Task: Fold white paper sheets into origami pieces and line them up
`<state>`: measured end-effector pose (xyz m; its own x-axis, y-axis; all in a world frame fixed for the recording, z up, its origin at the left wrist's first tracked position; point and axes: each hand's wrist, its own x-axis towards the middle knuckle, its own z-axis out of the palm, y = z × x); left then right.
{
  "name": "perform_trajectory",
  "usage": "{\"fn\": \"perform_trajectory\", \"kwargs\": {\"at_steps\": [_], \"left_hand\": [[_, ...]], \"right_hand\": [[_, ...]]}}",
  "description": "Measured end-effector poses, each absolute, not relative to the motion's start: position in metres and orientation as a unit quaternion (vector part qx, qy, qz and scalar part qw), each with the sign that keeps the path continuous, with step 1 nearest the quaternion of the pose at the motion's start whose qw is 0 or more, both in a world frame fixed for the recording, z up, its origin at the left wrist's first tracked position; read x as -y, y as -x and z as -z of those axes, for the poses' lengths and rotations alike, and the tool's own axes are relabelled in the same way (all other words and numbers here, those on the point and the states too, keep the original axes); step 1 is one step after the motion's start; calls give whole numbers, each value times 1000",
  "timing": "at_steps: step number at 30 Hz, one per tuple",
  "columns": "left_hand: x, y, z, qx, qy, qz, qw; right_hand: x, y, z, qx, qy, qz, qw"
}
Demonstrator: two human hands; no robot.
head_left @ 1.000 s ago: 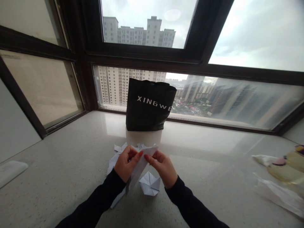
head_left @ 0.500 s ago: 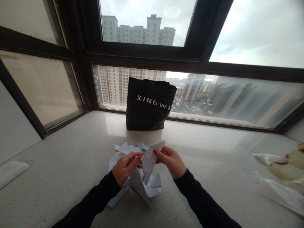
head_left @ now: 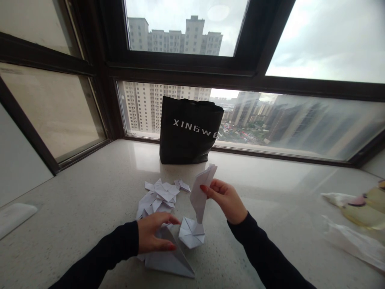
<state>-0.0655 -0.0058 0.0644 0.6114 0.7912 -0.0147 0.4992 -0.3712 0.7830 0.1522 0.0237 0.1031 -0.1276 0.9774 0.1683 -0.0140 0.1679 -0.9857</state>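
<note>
speckled and pale, the counter [head_left: 270, 224] is spread under everything. close by, a big folded sheet [head_left: 170, 265] is laid, and over it the left hand [head_left: 148, 235] is held with thumb and fingers wide apart; if the sheet is touched cannot be told. just beside it, a small paper shape [head_left: 190, 235] is set down. near that, a folded paper [head_left: 201, 190] is pinched, tilted, by the right hand [head_left: 228, 199]. farther off, a paper pile [head_left: 162, 192], a black bag [head_left: 186, 146] and a window [head_left: 315, 124] are seen.
</note>
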Motion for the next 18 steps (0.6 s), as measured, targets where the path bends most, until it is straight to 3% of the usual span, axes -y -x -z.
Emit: {"fn": "perform_trajectory", "kwargs": {"at_steps": [5, 8, 12, 18], "left_hand": [[16, 82, -59, -407, -831, -99, 367], [9, 82, -70, -452, -798, -173, 359], [-3, 74, -74, -487, -789, -258, 272], [0, 62, -40, -539, -818, -144, 141]], "right_hand": [[-22, -159, -109, 588, 402, -521, 470], [-21, -158, -110, 604, 395, -521, 455], [-20, -158, -111, 614, 396, -509, 456], [-18, -161, -114, 612, 408, -491, 466]]}}
